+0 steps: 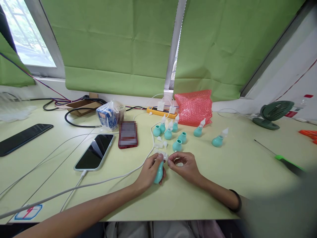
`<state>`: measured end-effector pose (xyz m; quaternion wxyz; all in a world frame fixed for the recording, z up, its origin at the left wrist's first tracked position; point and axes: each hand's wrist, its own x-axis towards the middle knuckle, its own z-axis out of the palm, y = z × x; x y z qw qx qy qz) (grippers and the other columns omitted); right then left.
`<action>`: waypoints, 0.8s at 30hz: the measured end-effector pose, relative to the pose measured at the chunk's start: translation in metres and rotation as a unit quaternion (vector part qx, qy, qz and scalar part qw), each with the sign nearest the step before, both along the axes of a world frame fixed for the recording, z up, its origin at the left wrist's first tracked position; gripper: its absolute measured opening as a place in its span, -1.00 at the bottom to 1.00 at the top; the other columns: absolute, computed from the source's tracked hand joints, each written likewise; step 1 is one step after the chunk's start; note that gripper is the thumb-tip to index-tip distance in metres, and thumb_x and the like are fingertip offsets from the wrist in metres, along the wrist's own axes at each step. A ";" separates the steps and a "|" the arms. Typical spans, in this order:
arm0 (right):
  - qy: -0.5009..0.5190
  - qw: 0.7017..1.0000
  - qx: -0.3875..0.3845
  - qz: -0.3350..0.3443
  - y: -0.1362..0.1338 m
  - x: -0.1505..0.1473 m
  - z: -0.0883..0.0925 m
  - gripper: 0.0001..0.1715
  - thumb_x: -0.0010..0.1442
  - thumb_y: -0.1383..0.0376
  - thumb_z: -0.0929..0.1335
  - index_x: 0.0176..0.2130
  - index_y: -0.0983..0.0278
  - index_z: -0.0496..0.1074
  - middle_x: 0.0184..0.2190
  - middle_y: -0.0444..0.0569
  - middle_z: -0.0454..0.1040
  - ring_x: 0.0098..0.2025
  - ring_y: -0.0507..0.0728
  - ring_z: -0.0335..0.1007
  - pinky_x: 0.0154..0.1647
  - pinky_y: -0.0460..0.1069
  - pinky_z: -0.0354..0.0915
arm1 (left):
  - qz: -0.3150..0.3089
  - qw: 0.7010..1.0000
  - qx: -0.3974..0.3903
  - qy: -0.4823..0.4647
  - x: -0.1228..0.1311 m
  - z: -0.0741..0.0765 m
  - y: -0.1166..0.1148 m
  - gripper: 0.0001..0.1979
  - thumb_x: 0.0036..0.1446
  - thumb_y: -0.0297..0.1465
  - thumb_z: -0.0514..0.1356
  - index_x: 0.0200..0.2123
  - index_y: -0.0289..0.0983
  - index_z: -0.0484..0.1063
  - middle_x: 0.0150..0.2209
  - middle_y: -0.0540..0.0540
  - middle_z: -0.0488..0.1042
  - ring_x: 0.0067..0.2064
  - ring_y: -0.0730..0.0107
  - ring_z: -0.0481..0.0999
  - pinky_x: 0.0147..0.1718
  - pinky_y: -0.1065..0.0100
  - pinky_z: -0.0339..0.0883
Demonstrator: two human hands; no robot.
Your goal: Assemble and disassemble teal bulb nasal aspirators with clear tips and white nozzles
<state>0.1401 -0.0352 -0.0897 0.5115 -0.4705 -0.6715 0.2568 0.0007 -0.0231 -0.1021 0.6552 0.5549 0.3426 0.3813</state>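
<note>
My left hand is wrapped round a teal squeeze bulb, holding it tilted above the table. A translucent white piece shows at the bulb's upper end, by my left thumb. My right hand is beside it, thumb and index finger pinched together close to that piece; what they hold, if anything, is too small to make out. Just beyond my hands lie several loose translucent parts. Open-topped teal bulbs stand farther back, and others with clear pointed nozzles stand around them.
A white cable crosses the table by my left forearm. Left are a charging phone, a red-cased phone and a bagged blue box. Behind are a power strip and red bubble wrap. Right: a screwdriver, a fan.
</note>
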 end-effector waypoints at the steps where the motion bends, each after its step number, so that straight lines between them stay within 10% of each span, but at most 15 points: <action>1: 0.000 1.000 0.000 0.001 0.000 0.000 0.000 -0.93 -0.14 0.38 0.31 -0.60 0.34 0.38 -0.66 -0.11 0.38 -0.61 -0.02 0.27 -0.61 -0.12 0.32 | 0.004 1.000 0.007 0.007 0.000 0.000 0.000 -0.66 0.06 -0.10 -0.09 -0.45 -0.28 0.16 -0.73 0.06 0.28 -0.75 0.51 0.24 -0.79 0.51 0.12; 12: 0.056 0.994 -0.077 0.051 0.003 0.002 -0.004 -0.73 -0.14 0.31 0.37 -0.33 0.34 0.42 -0.57 -0.09 0.40 -0.55 0.00 0.31 -0.58 -0.11 0.35 | 0.026 0.995 0.073 0.066 -0.001 0.002 -0.002 -0.67 0.07 -0.11 -0.09 -0.48 -0.27 0.17 -0.71 0.06 0.28 -0.73 0.51 0.23 -0.77 0.51 0.10; 24: 0.008 0.995 -0.078 0.060 0.005 0.006 0.000 -0.87 -0.08 0.32 0.32 -0.53 0.34 0.46 -0.64 -0.07 0.42 -0.62 0.00 0.29 -0.63 -0.11 0.29 | 0.049 0.979 0.150 0.128 -0.002 0.005 -0.005 -0.68 0.10 -0.17 -0.10 -0.46 -0.28 0.25 -0.67 0.06 0.30 -0.71 0.55 0.20 -0.68 0.51 0.08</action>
